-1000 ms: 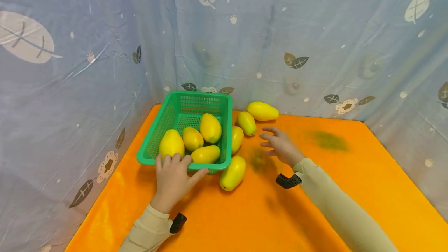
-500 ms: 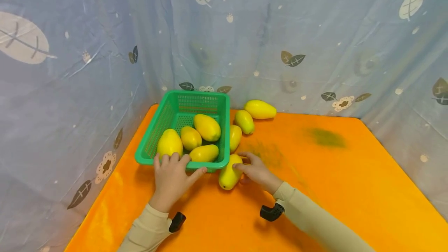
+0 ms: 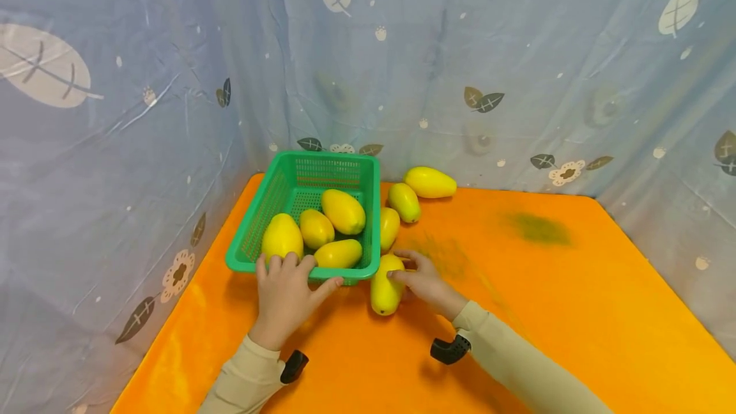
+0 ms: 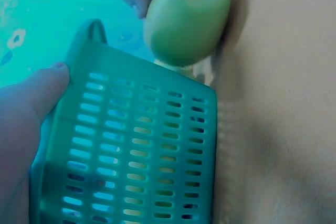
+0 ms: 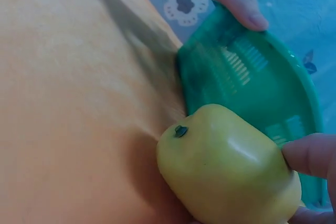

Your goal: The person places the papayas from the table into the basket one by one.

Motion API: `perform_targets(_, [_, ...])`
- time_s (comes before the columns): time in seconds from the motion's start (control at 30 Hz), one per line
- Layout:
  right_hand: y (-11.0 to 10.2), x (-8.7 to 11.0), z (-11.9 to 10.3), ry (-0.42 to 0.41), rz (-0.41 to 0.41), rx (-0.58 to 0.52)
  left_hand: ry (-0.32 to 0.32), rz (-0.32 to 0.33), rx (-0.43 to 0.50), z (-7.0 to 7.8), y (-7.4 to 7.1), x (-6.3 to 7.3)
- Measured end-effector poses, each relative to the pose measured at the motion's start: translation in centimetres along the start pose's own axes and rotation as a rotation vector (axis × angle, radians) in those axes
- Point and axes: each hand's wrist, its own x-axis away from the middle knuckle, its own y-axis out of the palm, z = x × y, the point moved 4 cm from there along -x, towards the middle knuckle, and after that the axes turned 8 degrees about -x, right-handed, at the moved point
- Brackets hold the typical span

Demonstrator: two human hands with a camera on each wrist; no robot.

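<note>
In the head view, my left hand (image 3: 286, 302) holds the front rim of a green plastic basket (image 3: 376, 216), fingers over the rim and thumb along its outside. Several yellow mangoes (image 3: 343, 211) lie inside the basket. My right hand (image 3: 430, 286) grips another mango (image 3: 385, 292) by the basket's front right corner, thumb on top and the other fingers partly hidden behind it. In the right wrist view this mango (image 5: 226, 166) shows its dark stem end, with the thumb pressed on its side. The left wrist view shows the basket's slotted wall (image 4: 131, 145) below the mango (image 4: 189, 19).
Along the basket's right side lie a partly hidden mango (image 3: 390, 227), a greenish one (image 3: 405, 202) and a longer yellow one (image 3: 430, 183) at the back. An orange cloth (image 3: 575, 299) covers the table. Patterned blue curtains (image 3: 368, 82) stand behind and at both sides.
My right hand has come left and nearer and taken hold of the front mango, which has turned and shifted slightly right. One mango in the basket has tipped over. My left hand stays put.
</note>
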Motion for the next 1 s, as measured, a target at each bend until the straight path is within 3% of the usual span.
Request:
perform_targets(0.13, [-1.9, 0.1, -1.5, -0.002, -0.005, 0.007, -0.002, 0.002, 0.009, -0.1, 0.0, 0.0])
perform_targets(0.3, [-4.5, -0.1, -5.7, -0.031, 0.013, 0.021, 0.005, 0.020, 0.010, -0.2, 0.1, -0.2])
perform_targets(0.47, [-4.8, -0.7, -10.2, -0.064, 0.027, 0.000, 0.003, 0.020, 0.011, -0.2, 0.2, -0.2])
perform_targets(0.7, [0.3, -3.4, -14.0, -0.082, 0.010, 0.028, -0.002, 0.010, -0.002, -0.4, 0.2, 0.0])
perform_targets(1.0, [6.1, -5.9, -13.8, -0.060, -0.023, 0.070, 0.010, 0.033, -0.027, -0.1, 0.3, 0.0])
